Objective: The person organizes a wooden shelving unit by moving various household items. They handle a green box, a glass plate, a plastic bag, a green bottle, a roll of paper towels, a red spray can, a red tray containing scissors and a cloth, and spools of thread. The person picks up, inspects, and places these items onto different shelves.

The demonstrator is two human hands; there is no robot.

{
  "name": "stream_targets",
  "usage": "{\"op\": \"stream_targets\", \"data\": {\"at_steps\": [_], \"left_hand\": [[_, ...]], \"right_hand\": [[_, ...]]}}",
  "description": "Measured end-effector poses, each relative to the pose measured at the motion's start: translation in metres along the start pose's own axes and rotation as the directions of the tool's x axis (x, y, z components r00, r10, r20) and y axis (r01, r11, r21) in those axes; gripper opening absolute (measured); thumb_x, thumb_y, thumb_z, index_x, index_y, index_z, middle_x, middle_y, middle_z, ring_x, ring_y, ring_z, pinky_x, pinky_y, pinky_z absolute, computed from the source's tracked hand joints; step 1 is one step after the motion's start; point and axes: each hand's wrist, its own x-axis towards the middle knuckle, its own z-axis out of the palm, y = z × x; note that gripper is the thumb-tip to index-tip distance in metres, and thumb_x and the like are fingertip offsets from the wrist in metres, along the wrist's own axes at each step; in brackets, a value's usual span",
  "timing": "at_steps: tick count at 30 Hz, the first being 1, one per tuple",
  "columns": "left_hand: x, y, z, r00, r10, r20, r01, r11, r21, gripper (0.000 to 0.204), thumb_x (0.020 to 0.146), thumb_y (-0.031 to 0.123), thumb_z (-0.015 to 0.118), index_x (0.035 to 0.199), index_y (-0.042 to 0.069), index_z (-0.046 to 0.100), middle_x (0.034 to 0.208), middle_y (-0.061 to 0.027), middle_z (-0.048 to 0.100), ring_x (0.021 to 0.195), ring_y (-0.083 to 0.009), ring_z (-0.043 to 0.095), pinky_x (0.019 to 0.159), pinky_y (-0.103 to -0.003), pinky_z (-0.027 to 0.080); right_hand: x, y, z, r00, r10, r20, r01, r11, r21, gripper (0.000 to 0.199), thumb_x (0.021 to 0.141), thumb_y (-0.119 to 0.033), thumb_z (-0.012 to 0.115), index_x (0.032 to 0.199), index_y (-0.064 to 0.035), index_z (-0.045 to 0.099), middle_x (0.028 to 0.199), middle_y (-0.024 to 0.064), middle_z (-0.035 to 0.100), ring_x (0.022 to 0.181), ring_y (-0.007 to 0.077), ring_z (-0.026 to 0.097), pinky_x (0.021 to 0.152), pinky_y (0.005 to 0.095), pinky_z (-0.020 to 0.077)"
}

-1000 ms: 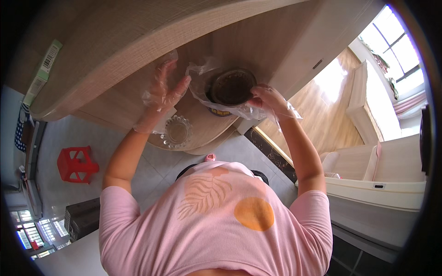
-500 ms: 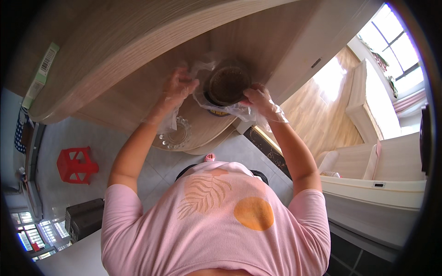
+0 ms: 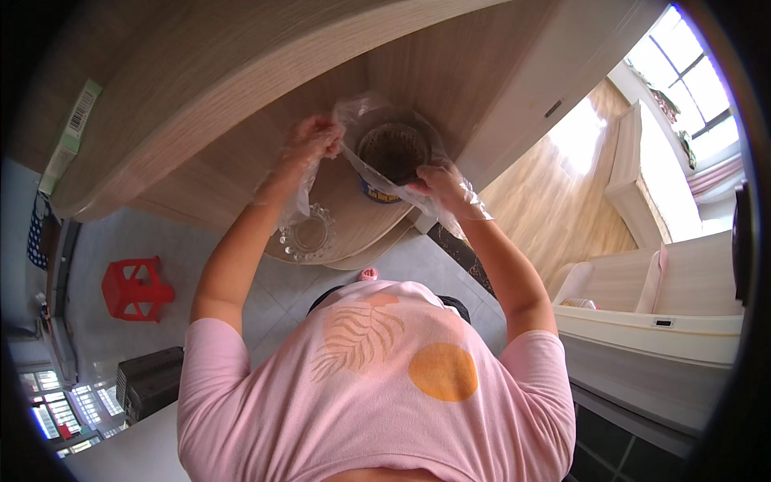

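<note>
While a round tub (image 3: 393,157) of dark, grainy contents stands on the curved wooden tabletop (image 3: 241,173), close under the wall, a clear plastic bag (image 3: 365,112) is stretched over and around its open mouth. The film rises above the rim at the far side and drapes down the near wall of the tub, where a blue and yellow label shows.

Judging by how the film lies, the step would go best with both edges kept taut and level, so that the plastic spreads evenly round the rim without tipping the tub or dragging it toward the table's edge.

Wearing a thin transparent glove, the left hand (image 3: 315,138) is clenched on the bag's left edge, raised just beside the tub's rim, with loose film trailing down the wrist. The right hand (image 3: 438,186), gloved likewise, pinches the bag's near edge against the front of the tub, knuckles uppermost. Both forearms reach up from the lower frame and converge on the tub, elbows bent and spread wide.

A small cut-glass dish (image 3: 307,236) sits on the tabletop near the left forearm, apart from the tub. Beyond the table, a red plastic stool (image 3: 136,287) stands on the grey tiled floor (image 3: 120,241), and a pale sofa (image 3: 642,281) lies to the right.
</note>
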Motion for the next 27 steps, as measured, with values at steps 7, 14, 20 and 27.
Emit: {"op": "stream_targets", "data": {"at_steps": [7,14,20,27], "left_hand": [[0.002,-0.001,-0.004,0.998,-0.062,-0.028,0.062,0.998,0.014,0.019,0.081,0.015,0.067,0.094,0.006,0.056,0.08,-0.0035,0.059,0.066,-0.0115,0.055,0.059,-0.024,0.047],[-0.009,0.022,0.012,1.0,0.007,-0.002,-0.006,0.982,0.189,0.079,0.072,0.024,0.076,0.133,0.003,0.031,0.131,-0.0115,0.04,0.117,-0.0199,0.044,0.097,-0.036,0.037],[0.004,0.024,0.005,0.864,0.199,0.462,-0.469,0.648,0.6,0.097,0.071,0.02,0.076,0.143,0.007,0.012,0.143,-0.0131,0.026,0.128,-0.0212,0.033,0.107,-0.034,0.024],[0.018,-0.008,0.062,0.858,-0.048,0.511,-0.188,0.897,0.4,0.059,0.079,0.011,0.067,0.129,0.005,0.037,0.112,-0.0054,0.055,0.105,-0.0134,0.05,0.093,-0.03,0.04]], "right_hand": [[-0.008,-0.029,0.009,0.99,-0.115,-0.076,-0.004,0.53,-0.848,0.031,0.079,-0.021,0.058,0.09,0.0079,0.057,0.077,0.0199,0.06,0.078,0.0287,0.06,0.066,0.0398,0.0503],[-0.031,-0.045,-0.02,0.785,-0.572,0.24,0.467,0.291,-0.835,0.042,0.079,-0.034,0.061,0.098,0.0029,0.058,0.079,0.0205,0.06,0.077,0.0349,0.058,0.068,0.0419,0.0468],[-0.068,-0.051,-0.046,0.948,-0.143,-0.285,-0.122,0.663,-0.738,0.052,0.078,-0.036,0.064,0.116,-0.0014,0.051,0.103,0.0199,0.059,0.084,0.0373,0.059,0.076,0.0396,0.0483],[-0.039,-0.098,-0.024,0.992,-0.124,0.017,0.111,0.806,-0.581,0.007,0.072,-0.017,0.064,0.071,-0.0113,0.06,0.072,0.0026,0.06,0.06,0.0199,0.055,0.054,0.0344,0.0448]]}}
